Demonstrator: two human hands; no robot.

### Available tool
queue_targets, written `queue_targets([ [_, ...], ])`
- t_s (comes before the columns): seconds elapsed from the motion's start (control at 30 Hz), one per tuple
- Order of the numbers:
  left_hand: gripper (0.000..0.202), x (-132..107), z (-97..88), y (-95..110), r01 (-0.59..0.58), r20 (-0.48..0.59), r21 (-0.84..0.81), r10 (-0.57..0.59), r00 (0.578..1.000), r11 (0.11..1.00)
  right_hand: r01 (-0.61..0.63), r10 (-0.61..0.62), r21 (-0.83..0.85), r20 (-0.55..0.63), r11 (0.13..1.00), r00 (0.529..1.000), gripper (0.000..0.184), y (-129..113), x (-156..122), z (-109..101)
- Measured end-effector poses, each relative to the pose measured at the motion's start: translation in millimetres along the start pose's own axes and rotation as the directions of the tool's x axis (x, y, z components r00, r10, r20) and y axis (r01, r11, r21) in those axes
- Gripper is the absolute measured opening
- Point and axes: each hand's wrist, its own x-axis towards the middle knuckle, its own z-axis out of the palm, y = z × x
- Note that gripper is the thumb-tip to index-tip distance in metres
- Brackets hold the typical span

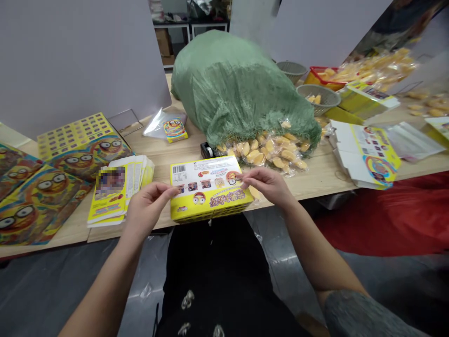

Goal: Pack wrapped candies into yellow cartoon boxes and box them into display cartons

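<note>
A yellow and white printed cardboard box (pixel 206 187) lies flat at the front edge of the wooden table, its barcode at the upper left. My left hand (pixel 149 206) is closed at the box's left end, with thumb and index finger on its edge. At the right end, my right hand (pixel 268 185) pinches near the edge, fingertips over the printed top. Just beyond the box sits a black tape dispenser (pixel 207 150), partly hidden by a green sack (pixel 235 84). Small plastic-wrapped yellow pieces (pixel 270 150) spill from the sack's mouth.
Left of the box is a stack of flat printed cartons (pixel 117 187); larger colourful display boxes (pixel 84 152) stand farther left. A small box (pixel 175 130) lies on clear film. To the right are an unfolded carton (pixel 366 154), a grey basket (pixel 320 99) and a red-rimmed bin (pixel 322 77).
</note>
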Motion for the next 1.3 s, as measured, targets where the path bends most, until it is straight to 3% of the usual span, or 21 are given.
queue_targets([
  [0.1,0.028,-4.2,2.1,5.4,0.030,-0.002,0.045,-0.030,1.000,0.999,-0.017,0.019,0.086,-0.027,0.996,0.999,0.025,2.8,-5.2,-2.2],
  [0.33,0.028,-9.6,10.4,11.9,0.023,-0.005,0.072,-0.023,1.000,0.997,0.066,-0.066,0.006,-0.019,0.998,0.998,0.024,1.2,4.2,-14.2],
  [0.53,0.025,-5.0,17.5,10.2,0.026,-0.139,0.054,-0.019,0.990,0.998,0.036,-0.035,-0.015,0.059,0.999,0.998,0.021,9.6,22.0,-14.6],
  [0.73,0.026,2.6,24.2,4.0,0.057,-0.192,-0.022,-0.060,0.980,0.998,0.024,-0.026,-0.033,-0.054,0.999,0.998,0.016,15.6,19.9,-6.1],
  [0.93,0.023,-6.6,38.5,4.7,0.061,-0.323,-0.018,-0.063,0.944,0.998,0.049,-0.066,-0.154,-0.109,0.987,0.992,0.012,18.3,13.6,-2.2],
  [1.13,0.022,-12.1,45.3,-1.7,0.011,-0.379,0.037,0.004,0.925,0.999,0.021,-0.047,-0.178,-0.141,0.984,0.989,0.016,20.1,12.4,-0.6],
  [1.3,0.016,-10.3,44.2,-3.1,-0.100,-0.396,0.278,0.208,0.894,0.955,0.041,-0.088,-0.208,-0.220,0.977,0.971,0.016,25.8,11.9,5.2],
])
